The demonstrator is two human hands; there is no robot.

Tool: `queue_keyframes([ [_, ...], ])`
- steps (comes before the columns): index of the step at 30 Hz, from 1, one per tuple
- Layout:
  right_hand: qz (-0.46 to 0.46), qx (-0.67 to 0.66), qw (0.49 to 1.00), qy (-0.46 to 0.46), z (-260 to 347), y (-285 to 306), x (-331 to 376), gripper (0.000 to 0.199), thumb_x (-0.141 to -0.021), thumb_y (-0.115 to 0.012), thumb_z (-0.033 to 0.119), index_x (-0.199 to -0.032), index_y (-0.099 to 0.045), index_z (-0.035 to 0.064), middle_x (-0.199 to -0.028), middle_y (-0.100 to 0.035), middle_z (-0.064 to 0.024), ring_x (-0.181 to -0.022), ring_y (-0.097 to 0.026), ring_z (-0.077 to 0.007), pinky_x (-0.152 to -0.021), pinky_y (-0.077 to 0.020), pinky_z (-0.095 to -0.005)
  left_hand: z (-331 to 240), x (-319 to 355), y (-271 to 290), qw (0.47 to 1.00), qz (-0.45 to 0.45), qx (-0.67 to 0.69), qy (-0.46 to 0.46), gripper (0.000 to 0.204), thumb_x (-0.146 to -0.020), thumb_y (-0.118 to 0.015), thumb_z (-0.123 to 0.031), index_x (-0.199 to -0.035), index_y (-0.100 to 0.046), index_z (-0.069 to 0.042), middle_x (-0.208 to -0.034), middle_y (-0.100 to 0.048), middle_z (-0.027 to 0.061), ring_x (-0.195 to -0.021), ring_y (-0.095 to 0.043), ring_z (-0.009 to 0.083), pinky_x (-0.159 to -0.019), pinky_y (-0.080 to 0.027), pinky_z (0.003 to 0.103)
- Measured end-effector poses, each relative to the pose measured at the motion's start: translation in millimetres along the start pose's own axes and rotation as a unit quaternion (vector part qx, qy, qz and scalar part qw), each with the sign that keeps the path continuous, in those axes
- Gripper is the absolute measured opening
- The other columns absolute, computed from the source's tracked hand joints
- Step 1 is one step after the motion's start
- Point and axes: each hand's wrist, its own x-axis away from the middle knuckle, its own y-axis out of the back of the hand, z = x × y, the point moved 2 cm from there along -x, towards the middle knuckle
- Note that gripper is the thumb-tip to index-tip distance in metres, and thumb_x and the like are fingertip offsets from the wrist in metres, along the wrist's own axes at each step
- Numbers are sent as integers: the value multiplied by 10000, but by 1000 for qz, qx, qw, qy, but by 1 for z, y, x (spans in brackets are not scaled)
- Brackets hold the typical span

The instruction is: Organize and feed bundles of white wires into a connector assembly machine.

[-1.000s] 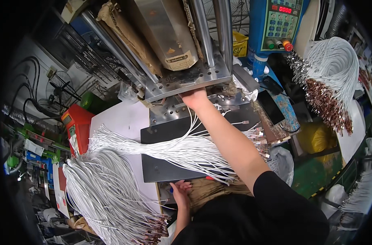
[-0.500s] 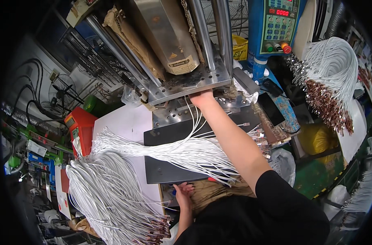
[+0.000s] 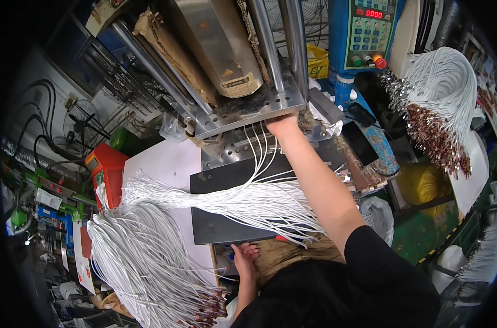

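My right hand (image 3: 282,123) reaches under the steel upper plate (image 3: 254,112) of a press, which hides its fingers. Beside it, several white cables (image 3: 258,147) rise from a bundle and run in under the same plate. That bundle of white cables (image 3: 237,199) lies across a black board (image 3: 216,232) below my right forearm, with small connectors at its right end. Low in front of the board's near edge, my left hand (image 3: 245,261) rests palm up, thumb apart from loosely bent fingers, holding nothing.
A large heap of white cables (image 3: 134,257) with copper-coloured ends spreads at the left on a white tabletop (image 3: 166,161). A red box (image 3: 106,169) stands behind it. At the right are a blue control panel (image 3: 371,38), a phone (image 3: 360,143) and a hanging cable coil (image 3: 445,82).
My right hand has shifted to the right under the plate. More white cables now show running up into the press on its left. My left hand stays where it was.
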Motion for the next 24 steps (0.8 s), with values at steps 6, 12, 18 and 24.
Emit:
queue_keyframes([
  [6, -5, 35, 999, 27, 8, -9, 3, 376, -962, -535, 415, -1192, -665, 146, -1155, -694, -35, -1080, -646, -244, -993, -504, -418, -1, 5, 0, 1000, -2, -7, -2, 647, -1018, -355, -643, -1062, -601, -45, -862, -709, 98, -738, -652, 188, -696, -486, 311],
  [12, -61, 124, 989, 49, 39, 16, -4, 336, -985, -521, 353, -1188, -664, 127, -1118, -704, -65, -1032, -665, -259, -906, -541, -407, -3, 6, -10, 1000, -5, 5, -21, 630, -1030, -354, -619, -1058, -599, -39, -847, -694, 94, -738, -637, 183, -699, -481, 305],
  [18, 13, 539, 830, 145, 114, -15, 140, 357, -996, -557, 219, -1223, -603, -54, -1133, -683, -172, -987, -681, -247, -889, -536, -329, -25, 6, -8, 994, -47, 72, -65, 584, -1063, -331, -553, -1029, -583, -28, -825, -648, 90, -736, -603, 183, -721, -477, 310],
  [24, -163, 776, 521, 315, 229, 118, 318, 256, -998, -537, 174, -782, -549, 37, -708, -572, -15, -632, -520, -134, -576, -411, -294, -25, 4, -24, 993, -42, 15, -109, 437, -1082, -401, -423, -1000, -572, -30, -821, -645, 80, -737, -606, 177, -729, -479, 310],
])
